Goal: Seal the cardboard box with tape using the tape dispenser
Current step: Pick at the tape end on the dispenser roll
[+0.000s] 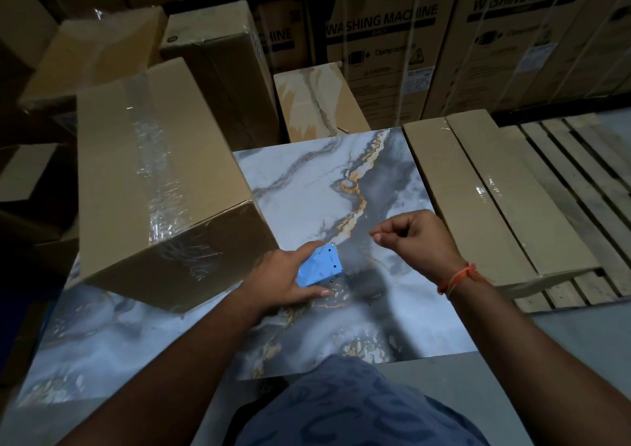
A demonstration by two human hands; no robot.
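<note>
Nearest the camera, our blue patterned shirt (358, 408) fills the bottom edge, both bare forearms reaching out over a marble-patterned tabletop (307, 186) veined in grey and orange. Our left hand (285, 280) wraps the blue tape dispenser (319, 265), fingers above and thumb beneath, its toothed end pointing right and resting low over the table. Our right hand (415, 237), an orange thread (457, 276) tied at the wrist, hovers just beside it with fingers curled and thumb pinched to forefinger; whether it nips a tape end we cannot tell. Just left of the dispenser sits the cardboard box (150, 179), lying at a slant on the table's left side, its near corner close to the left hand, a strip of clear tape running down its top seam and over the near face. To the right, a flat carton (485, 193) with shiny tape lies on a wooden pallet (573, 158). Beyond, more brown cartons (218, 66) crowd the floor, and tall strapped boxes printed "WASHING MACHINE" (386, 46) line the dim back wall.
</note>
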